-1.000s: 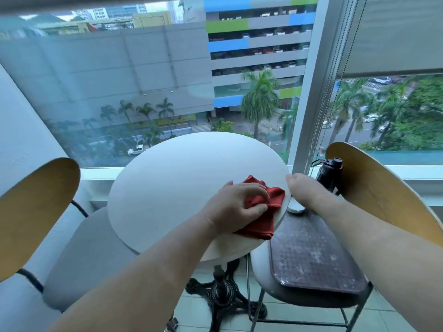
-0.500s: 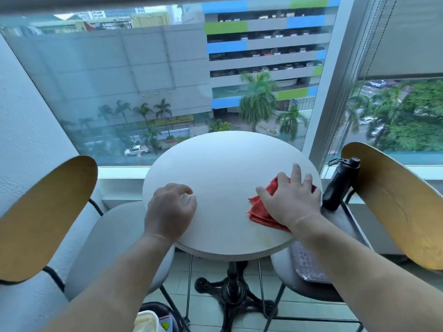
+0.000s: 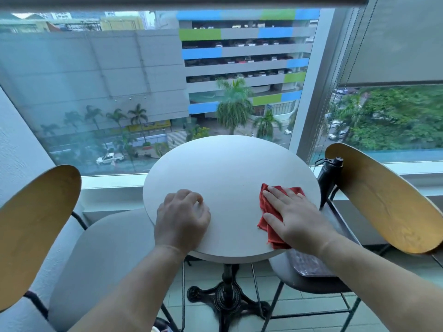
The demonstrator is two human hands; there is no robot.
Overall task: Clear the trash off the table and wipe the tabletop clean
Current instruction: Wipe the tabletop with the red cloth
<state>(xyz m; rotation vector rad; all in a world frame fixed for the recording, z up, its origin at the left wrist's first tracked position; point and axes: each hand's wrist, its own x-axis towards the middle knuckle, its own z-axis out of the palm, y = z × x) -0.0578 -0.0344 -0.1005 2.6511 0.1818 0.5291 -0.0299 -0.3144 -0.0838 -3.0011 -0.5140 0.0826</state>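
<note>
Fingers (image 3: 275,195) of right hand (image 3: 299,219) flat on cloth (image 3: 265,208) | left hand (image 3: 182,216) unmoved

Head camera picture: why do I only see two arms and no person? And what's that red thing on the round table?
The camera sits on the person's head and looks forward and down, so you see what they see: their own two arms. There is no robot here, just bare hands. The right hand lies flat, fingers straight, pressing a red cloth onto the white round table to wipe it. The left hand rests on the table near its edge with its fingers curled, and nothing shows in it. To the right, beside the table, stands a black bottle in front of a wooden chair back. Behind everything is a big window over a street.
</note>
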